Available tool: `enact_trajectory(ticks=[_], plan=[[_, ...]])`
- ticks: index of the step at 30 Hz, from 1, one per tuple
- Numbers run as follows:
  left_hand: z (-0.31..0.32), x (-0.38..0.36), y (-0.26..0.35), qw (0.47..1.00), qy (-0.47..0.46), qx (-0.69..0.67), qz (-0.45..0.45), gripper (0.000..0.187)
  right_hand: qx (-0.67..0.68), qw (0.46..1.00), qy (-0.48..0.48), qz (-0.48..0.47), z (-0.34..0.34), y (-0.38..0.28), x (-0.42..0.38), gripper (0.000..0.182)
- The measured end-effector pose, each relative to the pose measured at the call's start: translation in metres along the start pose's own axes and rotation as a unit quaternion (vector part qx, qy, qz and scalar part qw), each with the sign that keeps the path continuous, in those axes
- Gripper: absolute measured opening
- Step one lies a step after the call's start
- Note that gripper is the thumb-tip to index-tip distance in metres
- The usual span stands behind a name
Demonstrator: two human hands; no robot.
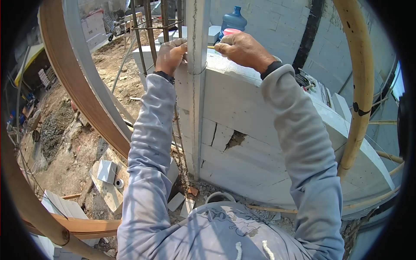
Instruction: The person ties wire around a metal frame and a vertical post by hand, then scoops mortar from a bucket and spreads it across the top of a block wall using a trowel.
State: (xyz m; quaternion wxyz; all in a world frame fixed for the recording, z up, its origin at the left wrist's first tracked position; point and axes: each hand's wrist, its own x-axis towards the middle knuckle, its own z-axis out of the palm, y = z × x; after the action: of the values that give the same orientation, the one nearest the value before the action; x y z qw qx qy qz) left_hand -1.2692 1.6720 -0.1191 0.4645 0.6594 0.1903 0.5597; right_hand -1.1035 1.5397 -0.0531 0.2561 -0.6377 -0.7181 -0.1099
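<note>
A narrow grey upright board [198, 47] stands directly in front of me, between my two hands. My left hand [171, 56] is closed at its left edge, with the fingertips partly hidden near the board. On the other side, my right hand [243, 50] is pinched just above the top of the white block wall [242, 104]. What either hand holds is too small or hidden to make out. A thin wire [198, 73] loops around the board below hand height. Behind my left hand rise several rusty steel bars [165, 19].
A blue water jug [234, 19] and a pink container [231, 31] stand behind my right hand. A bamboo pole [359, 82] rises at the right. Curved wooden boards [69, 60] cross the left side. Blocks and rubble [106, 171] lie on the ground.
</note>
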Motion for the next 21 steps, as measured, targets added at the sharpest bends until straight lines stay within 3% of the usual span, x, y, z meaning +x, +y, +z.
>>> enact_trajectory(ticks=[3,5,6,7,9,12,14,16,17,18,20,21], plan=[[-0.003,0.01,0.007,0.997,-0.055,0.033,-0.049,0.023,0.01,0.994,-0.075,-0.073,0.009,-0.005,0.023,0.03],[-0.006,0.014,0.015,0.99,-0.112,0.057,-0.059,0.022,0.246,0.946,-0.142,0.154,0.018,-0.009,0.034,0.026],[-0.006,0.014,0.016,0.99,-0.111,0.059,-0.058,0.022,0.247,0.946,-0.142,0.153,0.024,-0.001,0.039,0.026],[-0.006,0.013,0.017,0.991,-0.103,0.063,-0.062,0.023,0.349,0.909,-0.158,0.166,0.031,0.008,0.043,0.023],[-0.005,0.011,0.013,0.993,-0.074,0.07,-0.066,0.023,0.39,0.894,-0.186,0.117,0.028,0.009,0.043,0.017],[-0.001,0.008,0.005,0.994,-0.083,0.024,-0.062,0.024,0.327,0.919,-0.158,0.153,0.028,0.001,0.04,0.012],[-0.003,0.006,0.006,0.991,-0.115,0.023,-0.058,0.025,0.268,0.943,-0.157,0.118,0.03,0.0,0.042,0.013],[-0.003,0.001,0.009,0.994,-0.101,0.012,-0.038,0.027,0.065,0.985,-0.126,0.095,0.033,0.0,0.045,0.018],[-0.002,-0.011,0.024,0.996,-0.087,0.003,-0.034,0.032,-0.001,0.994,-0.083,0.077,0.034,0.002,0.045,0.03],[-0.002,-0.019,0.025,0.996,-0.086,0.004,-0.033,0.032,0.0,0.994,-0.082,0.076,0.029,-0.003,0.041,0.03],[-0.004,-0.035,0.026,0.998,0.023,0.048,-0.036,0.036,-0.002,0.994,-0.011,0.111,0.016,-0.01,0.027,0.033],[-0.006,-0.044,0.024,0.996,0.021,0.072,-0.052,0.043,0.026,0.994,0.034,0.102,0.012,-0.012,0.017,0.031]])
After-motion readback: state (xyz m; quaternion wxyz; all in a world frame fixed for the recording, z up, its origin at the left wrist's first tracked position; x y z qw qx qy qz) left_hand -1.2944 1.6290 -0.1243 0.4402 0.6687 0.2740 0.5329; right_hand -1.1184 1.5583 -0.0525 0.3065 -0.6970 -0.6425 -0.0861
